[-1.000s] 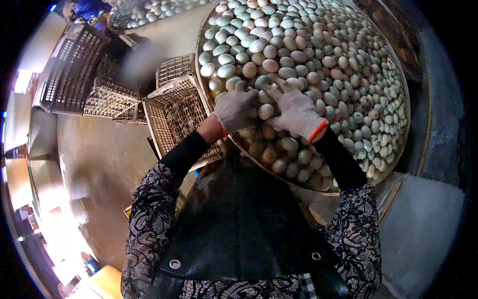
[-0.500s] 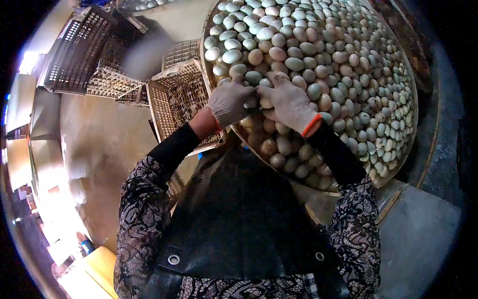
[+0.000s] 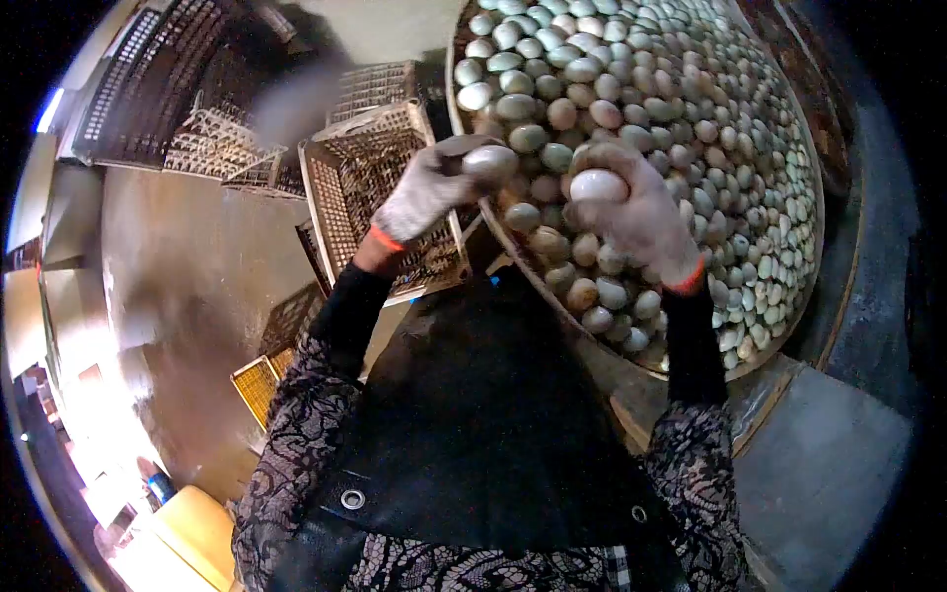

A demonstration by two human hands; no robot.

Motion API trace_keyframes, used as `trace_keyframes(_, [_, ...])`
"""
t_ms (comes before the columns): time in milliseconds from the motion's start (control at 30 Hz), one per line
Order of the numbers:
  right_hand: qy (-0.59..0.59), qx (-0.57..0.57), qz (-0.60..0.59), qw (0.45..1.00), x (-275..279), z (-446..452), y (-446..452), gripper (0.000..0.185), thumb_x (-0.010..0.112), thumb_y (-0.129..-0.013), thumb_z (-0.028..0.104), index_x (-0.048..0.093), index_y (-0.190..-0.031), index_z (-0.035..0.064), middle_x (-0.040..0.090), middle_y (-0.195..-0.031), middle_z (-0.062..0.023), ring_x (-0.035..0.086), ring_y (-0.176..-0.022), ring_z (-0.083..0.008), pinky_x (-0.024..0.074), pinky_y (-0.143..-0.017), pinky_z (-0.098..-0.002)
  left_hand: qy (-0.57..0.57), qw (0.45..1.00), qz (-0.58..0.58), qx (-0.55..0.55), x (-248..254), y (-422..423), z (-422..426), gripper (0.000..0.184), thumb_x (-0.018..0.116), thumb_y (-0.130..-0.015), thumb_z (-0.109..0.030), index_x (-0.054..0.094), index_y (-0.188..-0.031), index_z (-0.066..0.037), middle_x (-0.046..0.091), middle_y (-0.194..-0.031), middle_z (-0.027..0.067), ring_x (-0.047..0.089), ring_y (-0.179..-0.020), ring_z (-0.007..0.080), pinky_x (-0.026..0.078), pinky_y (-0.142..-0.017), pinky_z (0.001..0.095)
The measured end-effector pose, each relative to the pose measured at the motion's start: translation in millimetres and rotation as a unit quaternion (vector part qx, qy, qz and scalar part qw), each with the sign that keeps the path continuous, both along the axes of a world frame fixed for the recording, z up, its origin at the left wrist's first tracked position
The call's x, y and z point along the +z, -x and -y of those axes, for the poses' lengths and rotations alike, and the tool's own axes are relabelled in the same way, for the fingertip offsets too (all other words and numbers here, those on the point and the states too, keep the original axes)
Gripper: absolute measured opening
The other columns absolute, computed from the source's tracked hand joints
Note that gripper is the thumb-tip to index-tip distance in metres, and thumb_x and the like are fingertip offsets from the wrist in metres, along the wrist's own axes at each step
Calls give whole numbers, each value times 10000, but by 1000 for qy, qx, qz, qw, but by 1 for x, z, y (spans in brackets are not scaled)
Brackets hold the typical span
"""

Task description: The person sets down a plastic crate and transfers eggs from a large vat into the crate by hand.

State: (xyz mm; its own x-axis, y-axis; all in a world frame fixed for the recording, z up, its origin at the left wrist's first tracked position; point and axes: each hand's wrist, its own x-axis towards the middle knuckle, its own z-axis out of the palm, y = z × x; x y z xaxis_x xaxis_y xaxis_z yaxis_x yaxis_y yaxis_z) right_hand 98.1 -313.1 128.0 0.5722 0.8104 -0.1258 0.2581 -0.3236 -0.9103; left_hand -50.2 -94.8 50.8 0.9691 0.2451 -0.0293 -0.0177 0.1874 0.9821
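Observation:
Many pale green, white and brownish eggs (image 3: 656, 99) fill a large round container (image 3: 498, 232). My left hand (image 3: 434, 185), in a grey glove with an orange cuff, is closed on a pale egg (image 3: 490, 163) above the container's left rim. Over the eggs, my right hand (image 3: 636, 202), gloved alike, grips a whitish egg (image 3: 598, 186). Whether either hand holds more eggs is hidden. Just left of the container stands a plastic crate (image 3: 318, 187) with slatted sides, partly covered by my left hand and forearm.
More plastic crates (image 3: 148, 89) are stacked at the upper left. A yellow crate (image 3: 254, 387) sits low beside my left sleeve. A grey slab (image 3: 829, 464) lies at the lower right. A black apron covers my front.
My hands have moved apart and lifted, each now showing an egg in its grip. The left went toward the crate, the right moved right. The view has shifted slightly.

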Motion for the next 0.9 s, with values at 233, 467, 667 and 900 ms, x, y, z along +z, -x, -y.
trace_keyframes(233, [42, 148, -183, 971, -93, -132, 134, 390, 767, -728, 266, 626, -1013, 39, 614, -975, -129, 596, -920, -215, 506, -766, -328, 36, 977, -144, 155, -151, 88, -97, 621, 735, -792, -389, 570, -1232, 18, 656, -1118, 101, 638, -943, 173, 520, -806, 287])
trace_keyframes(467, [377, 137, 47, 915, -335, -220, 165, 488, 670, -738, 342, 620, -1133, 61, 632, -1040, -189, 598, -989, -375, 503, -847, -478, -316, 856, -402, 77, -377, 132, -114, 506, 666, -754, -432, 680, -1088, -53, 667, -954, 248, 642, -866, 403, 522, -785, 468])
trace_keyframes(667, [419, 131, 58, 896, -435, -226, 169, 399, 624, -832, 244, 597, -1196, 82, 628, -1107, -164, 609, -999, -339, 518, -826, -450, -659, 703, -266, 21, -589, 184, -101, 540, 682, -777, -310, 559, -1270, -128, 473, -1360, 231, 452, -1227, 428, 435, -973, 511])
trace_keyframes(900, [445, 191, 46, 874, -389, -210, 156, 407, 590, -853, 209, 562, -1240, 86, 580, -1190, -191, 586, -1047, -346, 488, -892, -437, -541, 737, -385, -124, -394, 132, -114, 464, 654, -789, -237, 577, -1246, -252, 497, -1339, 178, 527, -1130, 403, 421, -984, 492])
